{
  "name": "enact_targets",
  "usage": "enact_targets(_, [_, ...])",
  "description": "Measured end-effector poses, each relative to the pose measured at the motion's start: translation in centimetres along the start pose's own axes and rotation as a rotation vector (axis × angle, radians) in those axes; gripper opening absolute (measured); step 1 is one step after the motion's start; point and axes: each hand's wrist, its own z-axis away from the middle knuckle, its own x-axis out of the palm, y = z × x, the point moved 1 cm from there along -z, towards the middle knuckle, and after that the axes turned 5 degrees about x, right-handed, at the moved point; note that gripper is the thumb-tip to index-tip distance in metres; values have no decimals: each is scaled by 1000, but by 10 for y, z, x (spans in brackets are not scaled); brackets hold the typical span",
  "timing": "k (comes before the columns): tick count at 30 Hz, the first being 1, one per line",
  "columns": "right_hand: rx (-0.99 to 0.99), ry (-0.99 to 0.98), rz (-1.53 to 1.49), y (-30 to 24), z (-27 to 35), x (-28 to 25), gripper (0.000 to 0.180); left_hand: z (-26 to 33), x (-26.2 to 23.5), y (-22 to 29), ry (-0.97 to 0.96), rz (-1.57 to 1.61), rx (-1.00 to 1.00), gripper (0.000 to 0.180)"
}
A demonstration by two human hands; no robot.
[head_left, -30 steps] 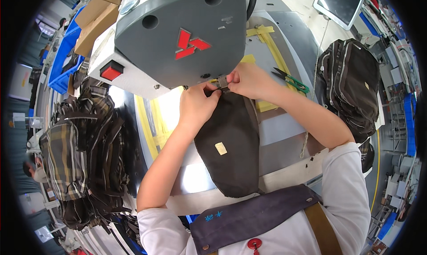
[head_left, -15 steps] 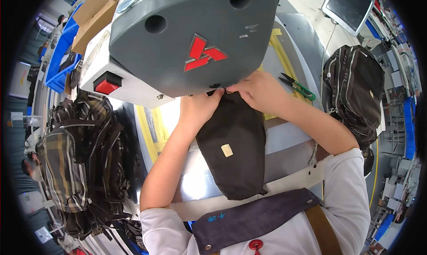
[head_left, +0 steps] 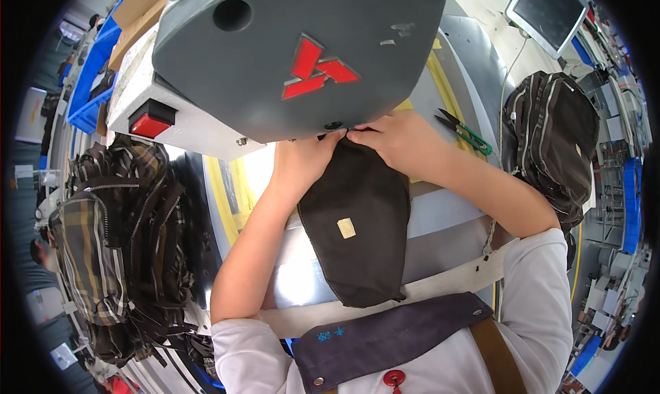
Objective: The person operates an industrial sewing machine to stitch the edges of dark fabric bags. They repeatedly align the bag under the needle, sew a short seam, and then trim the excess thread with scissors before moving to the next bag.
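Observation:
A dark fabric bag piece (head_left: 364,267), tapered, with a small cream tag (head_left: 346,228) on it, lies with its wide part towards me. Its narrow far end reaches the lower edge of a grey sewing machine head (head_left: 234,67). My left hand (head_left: 304,161) grips the left of that far end, thumb and fingers pressed together. From the right, my right hand (head_left: 402,141) pinches the same end, its fingertips close to the left thumb. The machine head hides part of the fingertips and whatever lies beneath it. Green-handled thread snips (head_left: 467,133) rest right of my right hand.
At the left hangs a pile of plaid and dark zippered bags (head_left: 124,249). More dark zippered bags (head_left: 553,136) are stacked at the right. A red switch (head_left: 151,121) sits on the machine's white housing. Blue bins (head_left: 96,95) and a screen (head_left: 548,12) stand farther back.
The view has shifted slightly, so the machine head appears a little higher and larger. Both hands keep their hold on the bag piece's far end, with only slight finger movement.

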Motion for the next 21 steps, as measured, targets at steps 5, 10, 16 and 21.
enact_targets(5, [-91, -27, 89, -5, -3, -2, 23, 3, 8, 2, 142, 11, 57, 21])
enact_targets(10, [-67, -58, 135, -8, -4, -4, 23, 4, 11, -1, 154, -84, 50, 24])
enact_targets(16, [-36, -10, 114, -8, -1, -1, 24, 28, -5, 19, 194, -299, 252, 19])
enact_targets(21, [67, 12, -4, -5, -1, 5, 23, 40, -2, 19, 57, -217, 427, 33])
